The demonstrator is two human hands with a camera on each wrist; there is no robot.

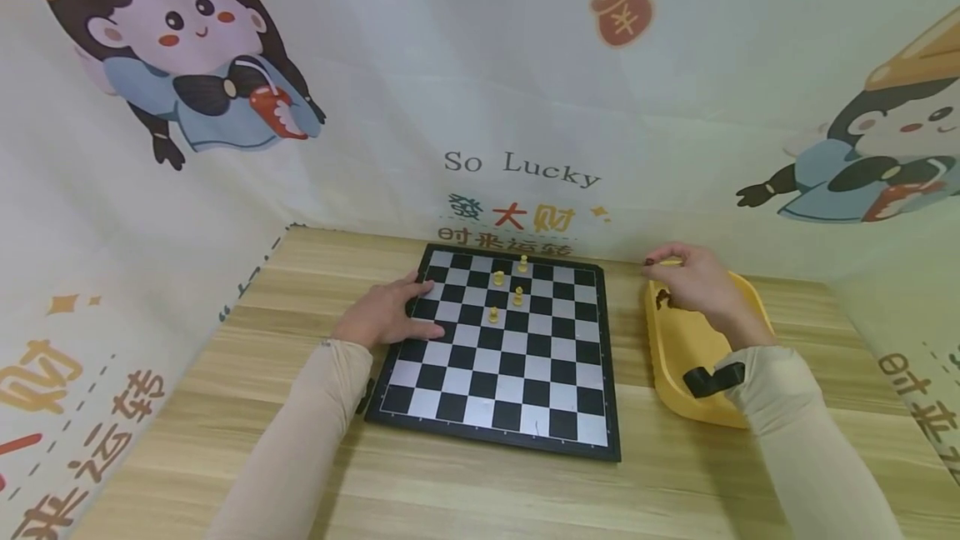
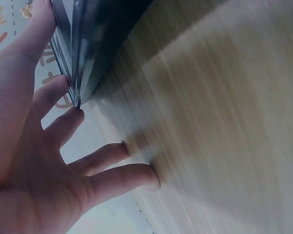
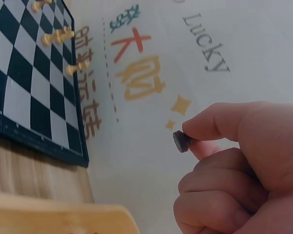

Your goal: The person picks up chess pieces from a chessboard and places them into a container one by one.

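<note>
Head view, room: a wood-grained worktop (image 1: 465,498) lies under both hands; beyond them stands a pale cloth wall (image 1: 405,82) printed with lettering and two cartoon figures.
Head view, counts: one chessboard (image 1: 495,361) between the hands; four yellow chess pieces (image 1: 518,297) on it, to the right of the left hand; one yellow tray (image 1: 686,344) below the right hand, its dark pieces (image 1: 663,299) too bunched to count.
Head view, left hand (image 1: 386,312): fingers spread, gripping nothing, thumb and forefinger over the board's edge.
Head view, right hand (image 1: 697,282): above the tray, thumb and forefinger pinched together on one small dark chess piece (image 1: 648,262).
Left wrist view, fingers: two fingertips touch the worktop beside the board.
Right wrist view, small dark chess piece: at the fingertips, flat round end facing outward, toward the board's side; its long axis is mostly hidden by the fingers.
Right wrist view, other fingers: curled toward the palm.
</note>
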